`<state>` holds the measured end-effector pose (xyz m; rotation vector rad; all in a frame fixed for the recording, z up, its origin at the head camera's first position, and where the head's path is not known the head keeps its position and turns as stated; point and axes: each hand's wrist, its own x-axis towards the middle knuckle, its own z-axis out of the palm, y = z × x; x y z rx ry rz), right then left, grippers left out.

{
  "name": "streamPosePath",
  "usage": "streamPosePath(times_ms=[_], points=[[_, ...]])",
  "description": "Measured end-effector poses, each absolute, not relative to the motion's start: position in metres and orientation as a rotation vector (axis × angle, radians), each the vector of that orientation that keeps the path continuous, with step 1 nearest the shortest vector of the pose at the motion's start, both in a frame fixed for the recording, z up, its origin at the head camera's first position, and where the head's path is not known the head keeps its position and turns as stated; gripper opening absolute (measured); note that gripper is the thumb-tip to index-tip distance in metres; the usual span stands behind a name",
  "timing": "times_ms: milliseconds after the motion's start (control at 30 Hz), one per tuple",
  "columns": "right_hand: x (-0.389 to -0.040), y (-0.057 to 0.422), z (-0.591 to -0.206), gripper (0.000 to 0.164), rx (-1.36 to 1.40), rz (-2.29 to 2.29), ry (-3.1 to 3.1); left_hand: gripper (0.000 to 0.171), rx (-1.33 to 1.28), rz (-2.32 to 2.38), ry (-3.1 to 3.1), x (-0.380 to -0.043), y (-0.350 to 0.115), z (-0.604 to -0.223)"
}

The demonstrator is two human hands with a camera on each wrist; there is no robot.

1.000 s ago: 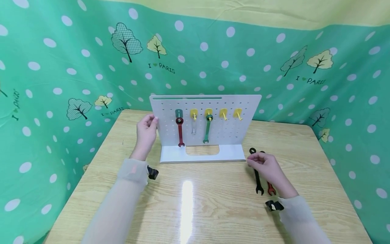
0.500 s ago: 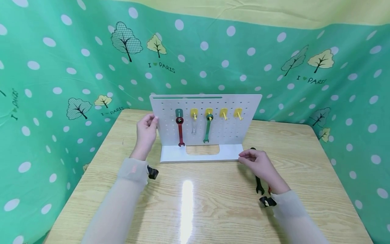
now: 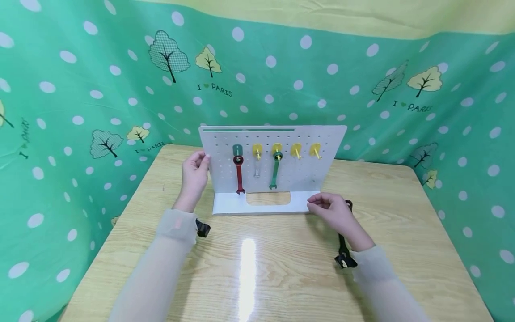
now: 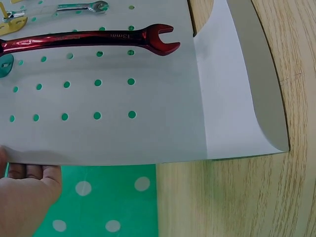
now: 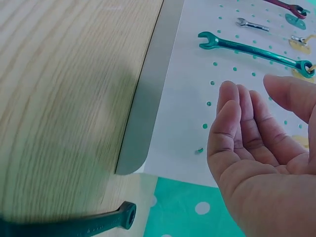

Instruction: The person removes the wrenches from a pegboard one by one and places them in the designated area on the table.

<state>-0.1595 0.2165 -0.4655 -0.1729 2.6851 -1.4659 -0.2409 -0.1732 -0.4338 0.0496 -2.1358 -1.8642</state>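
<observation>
My left hand (image 3: 194,174) pinches the left edge of the white pegboard (image 3: 299,174), thumb in front and fingers behind. Relaxed and holding nothing, my right hand (image 3: 331,212) hovers by the right front corner of the board's base, thumb apart from the fingers in the right wrist view. From the pegs hang a red combination wrench (image 3: 239,176), a small silver wrench (image 3: 257,169) and a green wrench (image 3: 275,172). Under my right forearm lies a black wrench (image 3: 343,243), partly covered. Beyond that hand shows the ring end (image 3: 349,204) of another wrench, the remainder hidden.
Two yellow pegs at the board's right, including the outermost peg (image 3: 317,151), carry nothing. Behind the wooden table (image 3: 281,277) hangs a green dotted curtain (image 3: 257,58). The base has a cut-out at its middle.
My right hand has moved left, away from above the loose wrenches to the base's right front corner. The left hand stays at the board's edge, and the hung wrenches have not moved.
</observation>
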Motion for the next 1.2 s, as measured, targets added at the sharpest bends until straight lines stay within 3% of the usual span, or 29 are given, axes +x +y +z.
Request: streamPosePath(times_ms=[1200], points=[[-0.184, 0.171, -0.455, 0.016, -0.249, -1.680, 2.645, 0.027, 0.075, -1.856, -2.153, -0.242, -0.172, -0.436]])
